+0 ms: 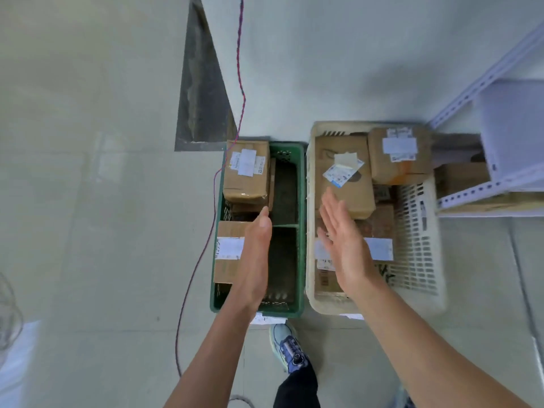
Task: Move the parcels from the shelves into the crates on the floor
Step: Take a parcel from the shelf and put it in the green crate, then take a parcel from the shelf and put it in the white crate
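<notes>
Fingers are hanging straight and empty, left hand point(256, 254) over green crate point(301, 187), right hand point(347, 248) just right of it, free to fetch more.

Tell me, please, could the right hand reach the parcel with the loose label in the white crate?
Probably yes: the right hand is open and empty above the white crate, and that parcel lies uncovered on top.
</notes>
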`<state>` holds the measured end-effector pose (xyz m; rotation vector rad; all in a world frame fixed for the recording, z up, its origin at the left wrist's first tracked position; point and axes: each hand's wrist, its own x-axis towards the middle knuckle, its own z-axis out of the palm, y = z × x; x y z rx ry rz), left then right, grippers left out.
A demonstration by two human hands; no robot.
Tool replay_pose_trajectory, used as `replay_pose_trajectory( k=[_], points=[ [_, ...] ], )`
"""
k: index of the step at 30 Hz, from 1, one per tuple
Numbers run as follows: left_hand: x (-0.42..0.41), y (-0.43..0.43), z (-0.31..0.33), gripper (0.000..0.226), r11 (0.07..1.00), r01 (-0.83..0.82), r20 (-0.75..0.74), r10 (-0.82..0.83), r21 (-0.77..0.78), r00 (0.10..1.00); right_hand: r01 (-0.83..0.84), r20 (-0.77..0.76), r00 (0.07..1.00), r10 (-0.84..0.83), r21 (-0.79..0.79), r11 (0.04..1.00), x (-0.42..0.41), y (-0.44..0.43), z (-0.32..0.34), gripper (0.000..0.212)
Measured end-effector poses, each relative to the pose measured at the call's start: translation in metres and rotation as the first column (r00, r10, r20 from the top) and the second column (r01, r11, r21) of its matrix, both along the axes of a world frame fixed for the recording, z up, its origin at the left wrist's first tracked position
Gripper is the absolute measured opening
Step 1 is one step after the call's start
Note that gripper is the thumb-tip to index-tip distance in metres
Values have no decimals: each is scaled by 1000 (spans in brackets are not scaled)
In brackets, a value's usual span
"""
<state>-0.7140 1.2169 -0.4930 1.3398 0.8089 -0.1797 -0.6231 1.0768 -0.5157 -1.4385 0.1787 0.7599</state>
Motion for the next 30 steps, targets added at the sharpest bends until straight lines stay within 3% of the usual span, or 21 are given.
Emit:
replay_pose_trajectory(
  k=[2,4,7,11,15,19,24,30],
  points=[
    [1,-25,43,77,998,45,30,-47,40,998,4,24,1000,-5,28,1000,-4,-28,42,49],
    [2,-56,82,91,994,73,83,-80,84,993,26,51,998,-29,49,998,-10,-62,82,50],
    [2,-111,131,78,991,97,146,-109,91,983,66,96,993,-74,85,994,-21,-120,140,64],
    [3,-204,183,85,979,171,208,-192,112,959,129,155,977,-146,118,985,-30,-212,204,55],
    [4,-303,224,70,952,256,223,-289,166,931,189,194,957,-215,146,971,-43,-313,254,61],
    [5,-396,258,79,943,315,230,-332,109,915,252,263,923,-280,135,958,-58,-413,286,67],
    [6,-487,281,108,899,426,279,-437,102,855,358,282,879,-385,145,923,-72,-509,305,76],
    [35,-556,285,82,854,510,230,-520,106,823,492,203,832,-517,162,856,-62,-577,304,60]
  ],
)
